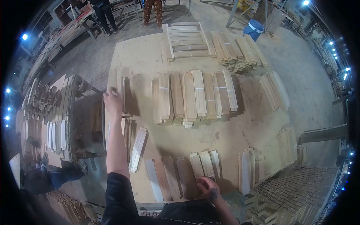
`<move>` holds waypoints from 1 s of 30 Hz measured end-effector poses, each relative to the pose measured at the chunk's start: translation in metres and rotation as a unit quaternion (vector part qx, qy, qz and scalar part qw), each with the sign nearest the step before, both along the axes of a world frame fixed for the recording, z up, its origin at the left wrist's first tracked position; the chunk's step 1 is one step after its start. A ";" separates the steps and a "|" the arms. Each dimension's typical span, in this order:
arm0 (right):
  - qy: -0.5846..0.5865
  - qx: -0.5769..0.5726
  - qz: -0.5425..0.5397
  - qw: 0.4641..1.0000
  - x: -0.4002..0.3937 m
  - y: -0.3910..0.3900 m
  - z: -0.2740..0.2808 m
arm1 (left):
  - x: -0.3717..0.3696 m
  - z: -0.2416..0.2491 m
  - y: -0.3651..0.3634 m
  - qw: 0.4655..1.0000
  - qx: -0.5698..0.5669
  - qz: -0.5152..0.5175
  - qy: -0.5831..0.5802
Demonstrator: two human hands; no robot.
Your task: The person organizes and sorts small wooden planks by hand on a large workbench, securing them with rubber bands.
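My left hand (113, 100) reaches to the left side of the wooden table (142, 56), beside a narrow upright stack of slats (123, 93); its fingers are bent near the stack's edge, and what they grip is too small to tell. Near the front edge, my right hand (207, 186) has curled fingers beside a dark brown slat (187, 178) and the lower end of some pale slats (207, 165). Whether it holds one cannot be made out. A tilted pale slat (138, 150) lies below my left hand.
Stacked slats (193, 95) fill the table's middle, with a slatted frame (187, 39) and more piles (240, 50) behind. A blue bucket (254, 30) stands on the floor. Two people stand beyond the table. Another person is at the lower left, near a second slat-covered bench.
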State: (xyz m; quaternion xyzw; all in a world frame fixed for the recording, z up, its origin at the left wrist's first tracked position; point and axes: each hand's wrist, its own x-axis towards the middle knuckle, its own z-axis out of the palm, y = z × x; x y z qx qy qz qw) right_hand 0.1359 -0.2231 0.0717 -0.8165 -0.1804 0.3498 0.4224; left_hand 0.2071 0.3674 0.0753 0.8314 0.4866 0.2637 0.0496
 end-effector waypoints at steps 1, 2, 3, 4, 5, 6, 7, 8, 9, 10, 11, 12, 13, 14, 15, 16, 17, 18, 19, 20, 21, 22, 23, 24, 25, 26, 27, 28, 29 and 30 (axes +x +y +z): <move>-0.023 0.006 0.007 1.000 -0.001 -0.001 -0.004 | -0.007 -0.010 0.000 0.998 -0.002 -0.003 0.061; -0.046 0.011 0.013 0.999 -0.002 -0.003 -0.008 | -0.013 -0.019 0.001 0.992 -0.005 -0.005 0.122; -0.017 0.013 0.002 1.000 -0.003 -0.002 -0.009 | -0.012 -0.020 -0.002 0.995 0.024 -0.004 0.100; 0.011 0.014 -0.010 1.000 -0.003 -0.002 -0.011 | -0.009 -0.023 -0.009 0.996 0.053 -0.002 0.078; 0.041 0.015 -0.021 0.999 -0.003 -0.003 -0.011 | -0.005 -0.027 -0.016 0.995 0.081 -0.001 0.057; 0.051 0.007 -0.024 0.998 -0.003 -0.002 -0.010 | 0.002 -0.024 -0.029 0.994 0.095 -0.007 0.049; 0.061 -0.001 -0.026 0.998 -0.002 0.000 -0.007 | 0.014 -0.013 -0.046 0.993 0.109 -0.012 0.041; 0.071 -0.010 -0.028 0.997 -0.001 0.000 -0.005 | 0.023 -0.003 -0.060 0.992 0.123 -0.018 0.032; 0.072 -0.005 -0.024 0.997 -0.002 -0.002 -0.006 | 0.029 0.004 -0.070 0.992 0.118 -0.019 0.033; 0.071 0.001 -0.021 0.997 -0.002 -0.003 -0.009 | 0.035 0.007 -0.073 0.997 0.038 -0.057 0.023; 0.071 0.007 -0.019 0.997 -0.002 -0.005 -0.011 | 0.043 0.011 -0.074 0.994 -0.043 -0.096 0.012; 0.070 -0.005 -0.020 0.997 0.000 -0.003 -0.005 | 0.049 0.014 -0.078 0.984 -0.122 -0.134 0.002; 0.071 -0.016 -0.021 0.997 0.002 0.003 0.005 | 0.059 0.020 -0.101 0.982 -0.119 -0.147 0.006; 0.073 -0.027 -0.021 0.997 0.003 0.006 0.010 | 0.069 0.025 -0.132 0.980 -0.115 -0.161 0.012; 0.066 -0.017 -0.020 0.997 0.002 0.006 0.006 | 0.076 0.030 -0.163 0.981 -0.093 -0.169 0.032; 0.058 -0.007 -0.019 0.998 0.001 0.005 0.000 | 0.079 0.032 -0.182 0.980 -0.072 -0.178 0.052; 0.050 0.001 -0.019 0.999 0.000 0.002 -0.004 | 0.081 0.025 -0.179 0.976 -0.118 -0.177 0.042; 0.037 0.001 -0.011 0.999 -0.001 0.000 -0.005 | 0.085 0.013 -0.171 0.970 -0.165 -0.177 0.031; 0.023 0.002 -0.002 1.000 0.001 -0.002 -0.006 | 0.088 0.011 -0.163 0.962 -0.211 -0.175 0.020; 0.012 0.002 0.005 1.000 0.000 -0.004 -0.008 | 0.086 0.009 -0.151 0.961 -0.219 -0.166 -0.018; 0.021 -0.002 -0.001 1.000 0.000 -0.003 -0.007 | 0.080 0.017 -0.138 0.960 -0.226 -0.158 -0.054; 0.031 -0.006 -0.006 0.999 0.001 -0.002 -0.005 | 0.073 0.027 -0.128 0.957 -0.233 -0.148 -0.090; 0.041 -0.009 -0.011 0.999 0.001 -0.001 -0.003 | 0.065 0.036 -0.123 0.958 -0.233 -0.131 -0.106; 0.050 0.000 -0.017 0.999 0.001 -0.001 -0.004 | 0.058 0.048 -0.119 0.958 -0.232 -0.115 -0.123; 0.058 0.008 -0.025 0.998 0.002 -0.001 -0.006 | 0.054 0.054 -0.116 0.957 -0.231 -0.099 -0.141; 0.065 0.016 -0.032 0.997 0.002 -0.001 -0.006 | 0.052 0.054 -0.112 0.961 -0.213 -0.093 -0.147; 0.066 0.008 -0.026 0.997 0.002 -0.001 -0.006 | 0.049 0.051 -0.110 0.965 -0.197 -0.085 -0.154; 0.065 -0.001 -0.019 0.998 0.004 -0.001 -0.005 | 0.048 0.047 -0.108 0.967 -0.180 -0.074 -0.162; 0.064 -0.009 -0.011 0.998 0.005 -0.001 -0.004 | 0.049 0.035 -0.107 0.963 -0.178 -0.095 -0.178; 0.065 -0.014 -0.011 0.998 0.005 -0.001 -0.004 | 0.054 0.024 -0.113 0.970 -0.143 -0.114 -0.161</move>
